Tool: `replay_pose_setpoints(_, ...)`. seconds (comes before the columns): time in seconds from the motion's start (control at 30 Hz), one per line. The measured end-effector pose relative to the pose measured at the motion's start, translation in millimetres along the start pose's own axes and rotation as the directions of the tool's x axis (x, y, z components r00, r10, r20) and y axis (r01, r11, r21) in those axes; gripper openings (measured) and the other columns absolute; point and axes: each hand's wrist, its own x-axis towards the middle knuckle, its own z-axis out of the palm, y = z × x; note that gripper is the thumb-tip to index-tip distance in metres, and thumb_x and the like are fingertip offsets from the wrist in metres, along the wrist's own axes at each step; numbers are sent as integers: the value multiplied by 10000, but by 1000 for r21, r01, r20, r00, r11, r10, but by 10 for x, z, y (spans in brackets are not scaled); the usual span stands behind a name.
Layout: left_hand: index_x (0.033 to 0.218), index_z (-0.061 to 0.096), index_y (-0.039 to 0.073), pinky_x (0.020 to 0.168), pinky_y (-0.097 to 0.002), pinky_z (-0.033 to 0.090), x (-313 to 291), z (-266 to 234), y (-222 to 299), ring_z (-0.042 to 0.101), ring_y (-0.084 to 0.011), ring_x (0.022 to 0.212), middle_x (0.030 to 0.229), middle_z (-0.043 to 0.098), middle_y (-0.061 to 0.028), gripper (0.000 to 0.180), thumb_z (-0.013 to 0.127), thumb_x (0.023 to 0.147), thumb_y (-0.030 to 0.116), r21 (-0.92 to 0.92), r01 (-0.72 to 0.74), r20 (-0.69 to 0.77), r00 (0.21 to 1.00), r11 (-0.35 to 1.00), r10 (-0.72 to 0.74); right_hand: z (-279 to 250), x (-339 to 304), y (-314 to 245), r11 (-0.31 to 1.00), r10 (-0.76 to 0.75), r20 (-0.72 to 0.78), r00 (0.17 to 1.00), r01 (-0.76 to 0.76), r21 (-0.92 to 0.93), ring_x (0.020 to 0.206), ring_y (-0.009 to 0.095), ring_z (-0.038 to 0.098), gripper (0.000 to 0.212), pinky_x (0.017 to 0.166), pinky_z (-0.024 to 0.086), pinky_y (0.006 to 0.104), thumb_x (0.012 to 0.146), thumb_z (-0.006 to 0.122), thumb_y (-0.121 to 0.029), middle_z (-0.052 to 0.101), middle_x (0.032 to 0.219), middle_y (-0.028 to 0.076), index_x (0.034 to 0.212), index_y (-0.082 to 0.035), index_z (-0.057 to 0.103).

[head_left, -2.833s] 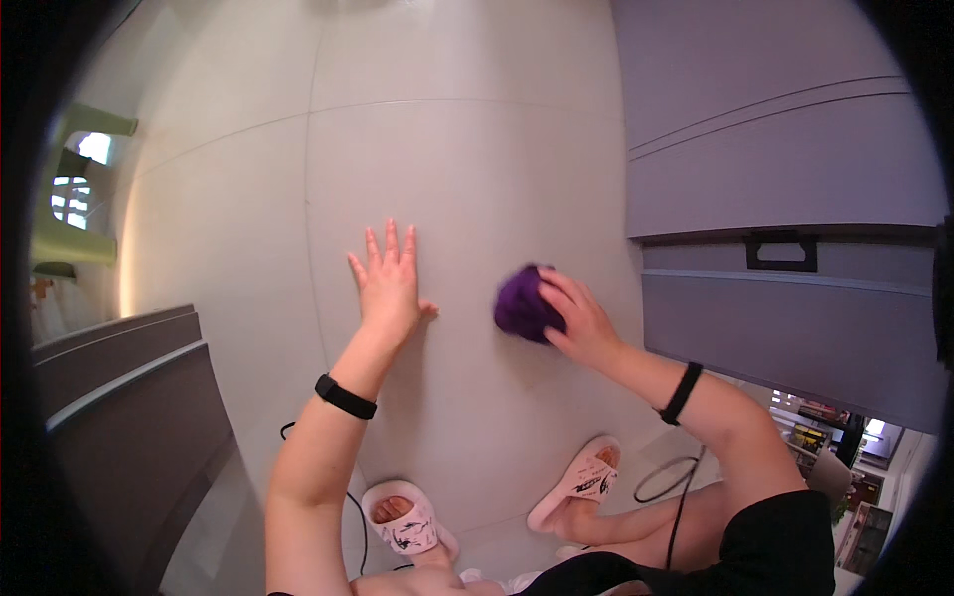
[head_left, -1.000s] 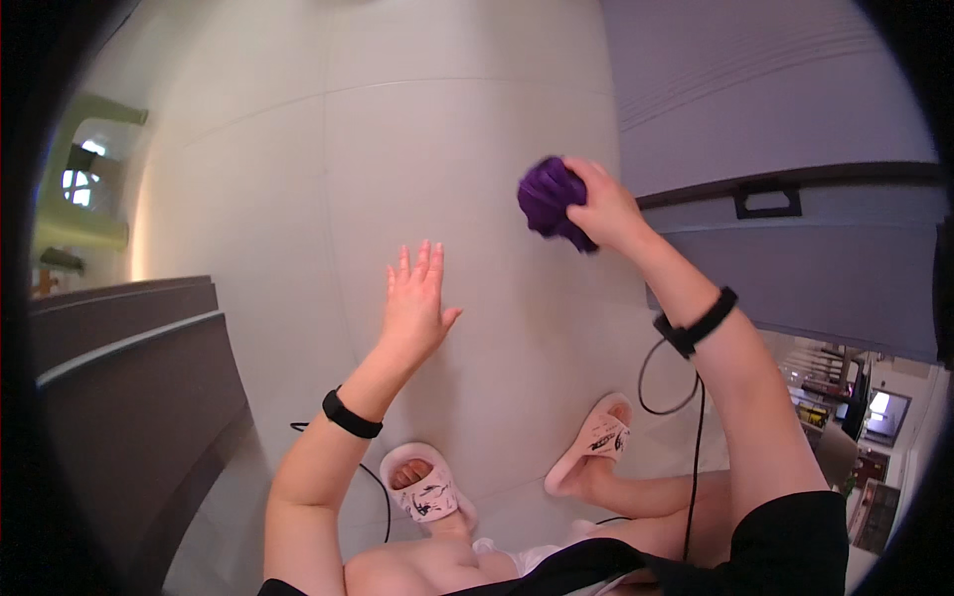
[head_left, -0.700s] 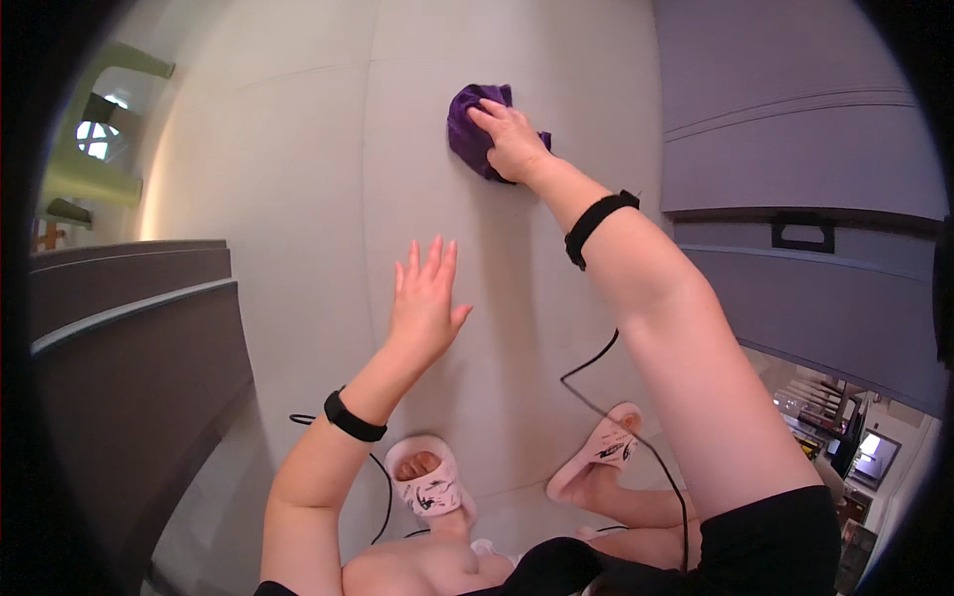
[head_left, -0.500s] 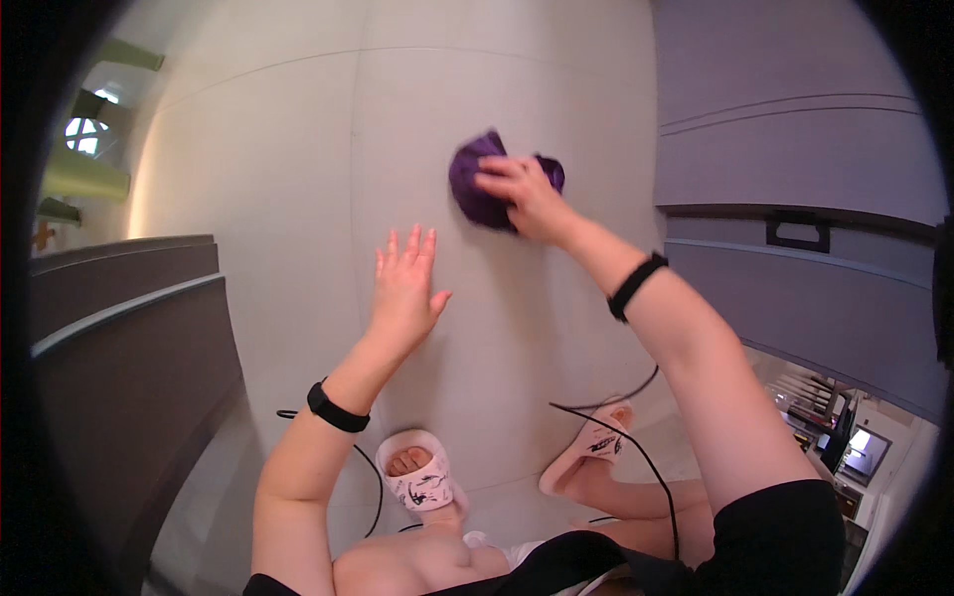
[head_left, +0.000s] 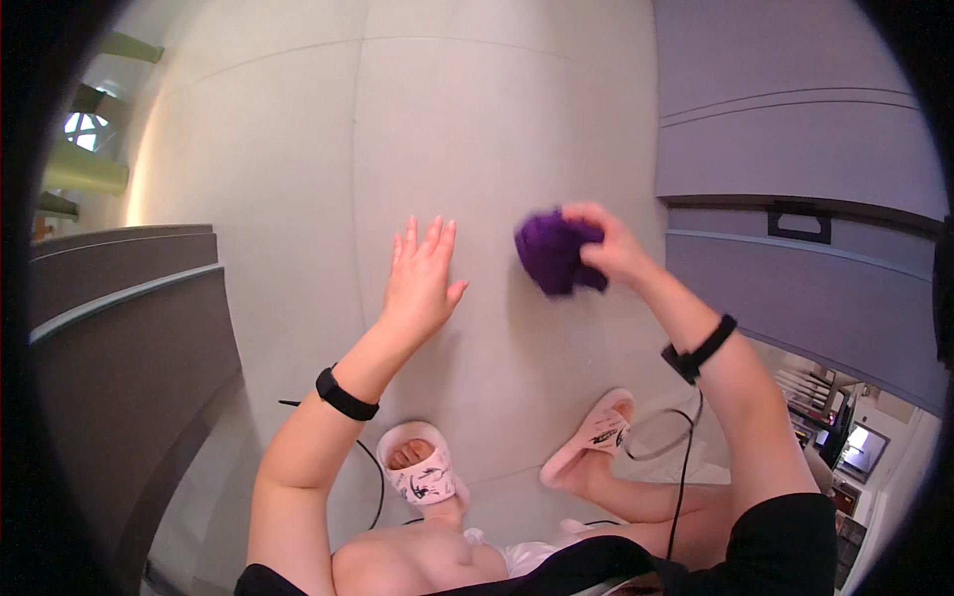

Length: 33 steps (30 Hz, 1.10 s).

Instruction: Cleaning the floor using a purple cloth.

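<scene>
A crumpled dark purple cloth hangs bunched from my right hand, whose fingers are closed round its right side. Motion blurs the cloth's edges a little, and I cannot tell whether it touches the floor. My left hand is held flat with fingers stretched out and nothing in it. Left of the cloth, it is over the pale tiled floor. Each wrist wears a black band.
Grey drawer fronts with a recessed handle line the right side. At the left stands a dark brown cabinet. A black cable loops by my right leg. My feet are in pink slippers. Green legs of furniture show far left.
My right hand has come nearer and to the right, bringing the purple cloth along. The left hand has shifted slightly right and is still flat.
</scene>
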Motion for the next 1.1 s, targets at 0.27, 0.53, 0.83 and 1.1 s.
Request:
replay_pose_setpoints(0.27, 1484, 359, 34, 1161, -572, 267, -110, -131, -195, 286, -474, 1422, 1520, 391, -190, 820, 777, 803, 217, -1, 39, -57, 998, 999, -39, 520, 1801, -204, 711, -177, -504, 846, -244, -659, 1315, 411, 416, 786, 1142, 316, 495, 761, 683, -296, 396, 1469, 212, 1458, -75, 396)
replay_pose_setpoints(0.53, 1484, 373, 57, 1163, -557, 267, -292, -309, -530, 308, -481, 1408, 1492, 440, -176, 789, 757, 806, 183, -81, 109, -165, 979, 991, -121, 1465, 2402, -913, 688, -328, -202, 923, 87, -721, 1411, 409, 278, 693, 1140, 285, 549, 787, 635, -206, 323, 1563, 115, 1454, -243, 450)
replay_pose_setpoints(0.83, 1409, 493, 76, 1139, -510, 314, -142, -484, -711, 398, -432, 1363, 1381, 565, -127, 557, 614, 865, 69, -291, 142, -444, 856, 946, -265, 1287, 1255, -465, 537, -470, 340, 815, 569, -623, 1207, 322, 484, 585, 996, 407, 444, 645, 573, 115, 597, 1280, 13, 1099, -227, 711)
replay_pose_setpoints(1.1, 1353, 562, 89, 1067, -460, 391, 277, -205, -88, 476, -363, 1283, 1287, 637, -74, 506, 620, 851, 62, -435, -90, -404, 909, 896, -105, 384, -773, 328, 601, 93, 260, 961, 154, -784, 1184, 310, 453, 411, 965, 400, 470, 612, 601, 151, 558, 1176, -2, 862, -168, 668)
